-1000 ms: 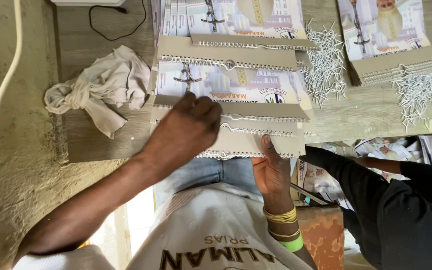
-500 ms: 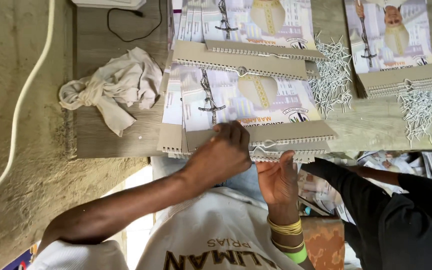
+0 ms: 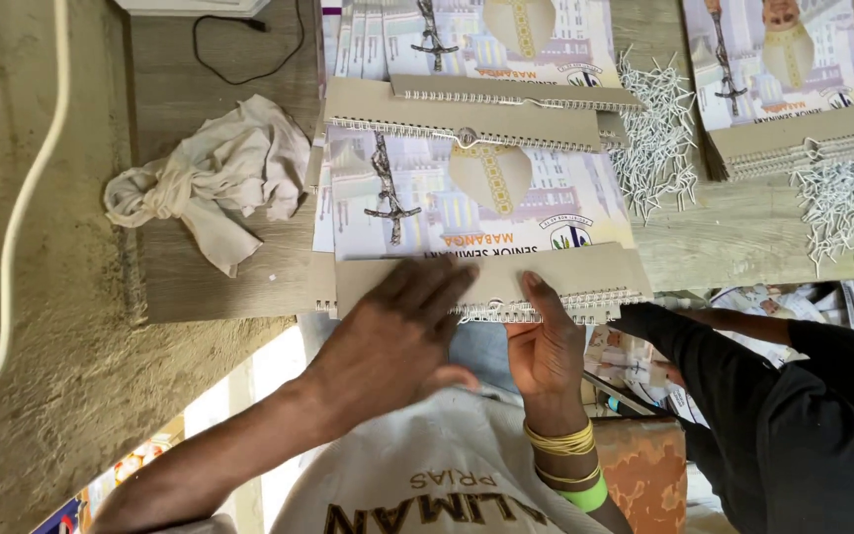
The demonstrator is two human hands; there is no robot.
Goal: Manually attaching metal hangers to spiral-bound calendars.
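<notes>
Lower centre, one wire-bound calendar point(image 3: 491, 287) lies on the wooden surface point(image 3: 743, 237); left hand point(image 3: 397, 341) presses it flat, fingers spread, right hand point(image 3: 546, 351) grips its edge. Two white wire heaps point(image 3: 656, 133) upper right; one crumpled cloth point(image 3: 214, 178) left.

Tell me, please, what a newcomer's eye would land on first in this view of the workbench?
First come the two hands at the near edge: the left hand lies flat on a grey card-backed calendar while the right hand fingers its white wire binding. Next, the heaps of loose white wire hangers right of the calendar stack, and the crumpled pale cloth on the left.
</notes>
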